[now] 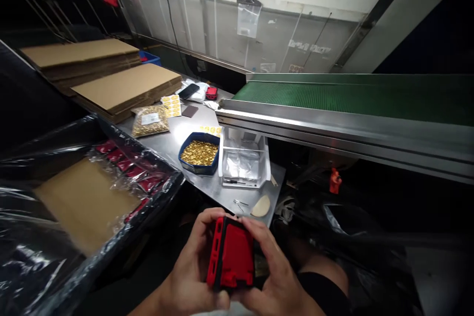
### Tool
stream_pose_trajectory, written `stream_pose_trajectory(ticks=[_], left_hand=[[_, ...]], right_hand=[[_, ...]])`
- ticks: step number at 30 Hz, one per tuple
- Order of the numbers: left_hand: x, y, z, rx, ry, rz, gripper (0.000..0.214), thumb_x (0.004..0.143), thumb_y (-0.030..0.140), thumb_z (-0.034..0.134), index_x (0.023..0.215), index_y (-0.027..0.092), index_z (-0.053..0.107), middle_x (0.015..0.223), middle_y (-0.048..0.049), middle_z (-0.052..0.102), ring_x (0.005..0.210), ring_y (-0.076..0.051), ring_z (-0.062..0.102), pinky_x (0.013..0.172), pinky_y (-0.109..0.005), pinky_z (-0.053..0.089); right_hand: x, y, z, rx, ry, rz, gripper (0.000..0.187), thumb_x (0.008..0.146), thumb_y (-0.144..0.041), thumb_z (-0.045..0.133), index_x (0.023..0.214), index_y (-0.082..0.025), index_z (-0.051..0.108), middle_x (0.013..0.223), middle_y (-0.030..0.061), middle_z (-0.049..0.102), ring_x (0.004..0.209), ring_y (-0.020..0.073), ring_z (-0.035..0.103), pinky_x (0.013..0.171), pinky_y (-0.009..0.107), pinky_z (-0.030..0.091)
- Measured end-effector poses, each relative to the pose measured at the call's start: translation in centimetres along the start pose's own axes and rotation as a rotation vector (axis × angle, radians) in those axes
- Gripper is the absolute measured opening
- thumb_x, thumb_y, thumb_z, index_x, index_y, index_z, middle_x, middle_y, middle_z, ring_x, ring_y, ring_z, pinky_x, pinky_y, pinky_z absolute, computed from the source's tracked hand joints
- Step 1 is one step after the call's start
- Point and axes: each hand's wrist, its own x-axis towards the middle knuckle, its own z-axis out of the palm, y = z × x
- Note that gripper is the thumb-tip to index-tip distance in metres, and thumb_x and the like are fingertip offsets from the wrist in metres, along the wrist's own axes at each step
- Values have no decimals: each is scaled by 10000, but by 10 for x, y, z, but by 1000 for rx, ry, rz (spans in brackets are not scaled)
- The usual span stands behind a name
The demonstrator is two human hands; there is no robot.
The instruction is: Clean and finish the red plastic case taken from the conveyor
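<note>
at the far left, an open box lined with dark plastic (29, 237) holds a brown cardboard sheet (87, 202) and a row of red items in clear wrap (126, 165) along its inner side. behind it lie two stacks of flat cardboard (79, 52). next to the nearer stack, on the metal counter (211, 186), sits a clear bag of gold-coloured pieces (150, 121) with a white label, then a sheet of yellow round stickers (172, 106) and a dark phone (189, 90).

low in the middle, well nearer than these, the left hand (190, 261) is closed around the near-left side of a red and black case (237, 252), its thumb at the bottom edge. the case is held up in front of the counter, its slotted side facing left. above it on the counter, a blue tray (198, 170) full of loose gold-coloured pieces stands just beside a white bin (267, 165) with clear plastic bags inside. nearer the edge lie a thin metal tool (240, 203) and a pale half-round piece (260, 206).

the right hand (276, 264) grips the case from its right side, fingers at the top edge. further right, a green conveyor belt (333, 98) runs off in a metal frame.
</note>
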Motion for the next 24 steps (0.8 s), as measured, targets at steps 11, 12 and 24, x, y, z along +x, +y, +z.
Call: stream_pose_trajectory(ticks=[11,12,24], left_hand=[[9,5,-1,-365,228,-221,373,810,392,650,1095,152,639,1117,-144,651,1070,-341,597,901,-376,501],[12,4,0,-337,284,-235,318,848,394,613,1032,137,655,1062,-145,670,1032,-327,617,885,-368,506],[14,-8,-12,-386,282,-212,321,931,359,496,962,112,698,1136,-151,639,1149,-297,543,1013,-347,434]], right_hand=[[3,-13,3,-222,68,36,881,640,-188,744,1422,-240,341,1356,121,447,1271,274,489,1060,393,488],[2,-12,4,-238,68,39,888,643,-199,748,1426,-240,332,1358,125,447,1273,282,485,1063,411,485],[-7,-5,18,364,6,358,787,659,-337,788,1360,-254,440,1322,116,552,1198,293,555,1033,440,455]])
